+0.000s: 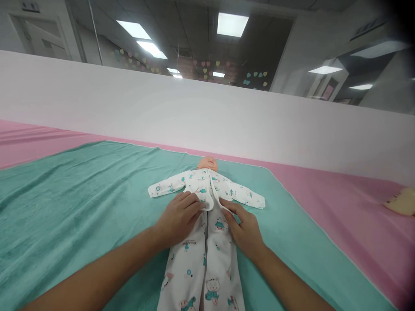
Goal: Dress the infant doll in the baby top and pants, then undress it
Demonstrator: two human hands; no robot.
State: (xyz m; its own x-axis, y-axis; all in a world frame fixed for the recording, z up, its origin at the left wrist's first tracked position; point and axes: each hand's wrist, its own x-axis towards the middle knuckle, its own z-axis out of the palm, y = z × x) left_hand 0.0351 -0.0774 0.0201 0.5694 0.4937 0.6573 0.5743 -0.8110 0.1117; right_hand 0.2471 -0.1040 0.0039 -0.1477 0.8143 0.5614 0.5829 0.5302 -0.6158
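A baby doll (208, 163) lies on its back, its head toward the wall. It wears a white long-sleeved baby top (194, 176) with teal and pink prints, both sleeves spread out sideways. Matching printed trousers (214, 268) cover its legs. My left hand (181, 214) pinches the lower hem of the top's left front panel. On the other side, my right hand (241, 225) has thumb and fingers closed on the edge of the right front panel. Between the two panels the front hangs slightly apart near the hem. The doll's hands are hidden in the sleeves.
Under the doll spreads a wrinkled teal blanket (81, 207), over a pink cover (324, 194). A low white wall (162, 112) stands behind, topped by a reflective glass panel (194, 43). A yellow object (402, 201) lies at the far right.
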